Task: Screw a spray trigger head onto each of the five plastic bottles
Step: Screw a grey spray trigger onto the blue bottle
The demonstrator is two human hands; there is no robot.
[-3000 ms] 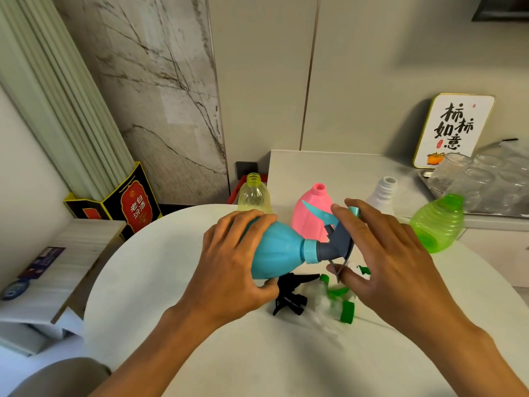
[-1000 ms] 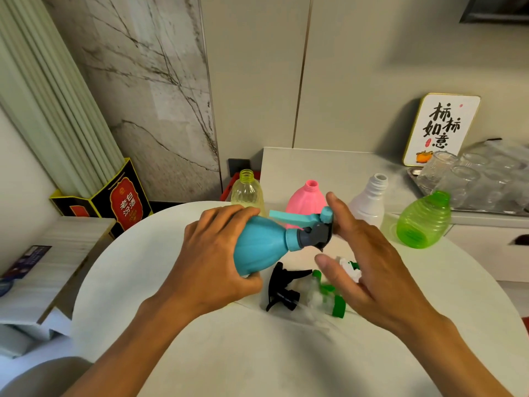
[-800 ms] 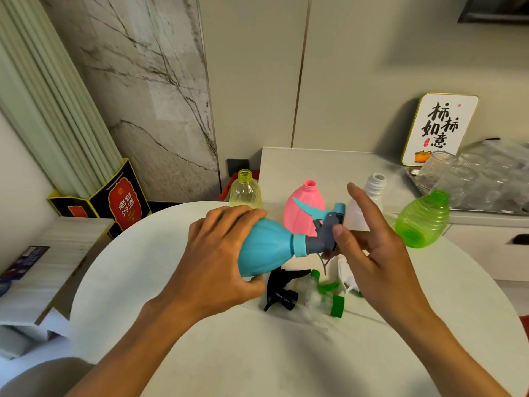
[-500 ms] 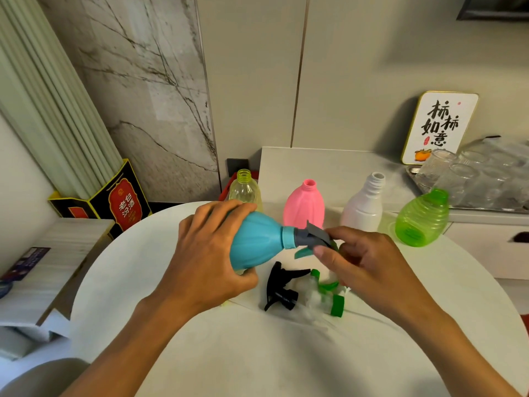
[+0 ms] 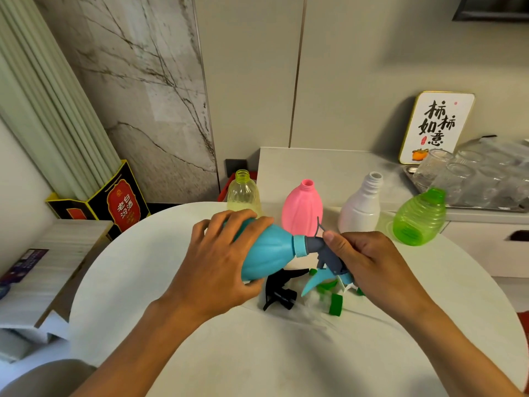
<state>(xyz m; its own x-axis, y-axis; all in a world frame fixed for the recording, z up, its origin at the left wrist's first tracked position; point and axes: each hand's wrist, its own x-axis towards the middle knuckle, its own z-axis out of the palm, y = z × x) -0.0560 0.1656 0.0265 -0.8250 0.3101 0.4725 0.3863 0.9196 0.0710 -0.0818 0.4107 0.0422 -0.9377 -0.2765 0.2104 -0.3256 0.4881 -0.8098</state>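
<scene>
My left hand (image 5: 217, 262) grips a blue bottle (image 5: 267, 252) lying sideways above the round white table (image 5: 286, 353). My right hand (image 5: 369, 262) is closed on the grey and blue trigger head (image 5: 326, 260) seated at the bottle's neck, with its lever pointing down. Behind stand a yellow bottle (image 5: 243, 193), a pink bottle (image 5: 302, 209) and a white bottle (image 5: 362, 206), all uncapped. A green bottle (image 5: 419, 217) leans at the right. A black trigger head (image 5: 279, 290) and green and white trigger heads (image 5: 333, 300) lie under my hands.
A low counter (image 5: 323, 170) behind the table holds a sign (image 5: 436, 126) and a tray of clear glasses (image 5: 475, 179). A black and yellow box (image 5: 114, 202) and a pale board (image 5: 31, 265) are at the left.
My right hand has turned the trigger head round on the neck: its lever pointed up and back earlier and now points down. The left hand keeps holding the blue bottle.
</scene>
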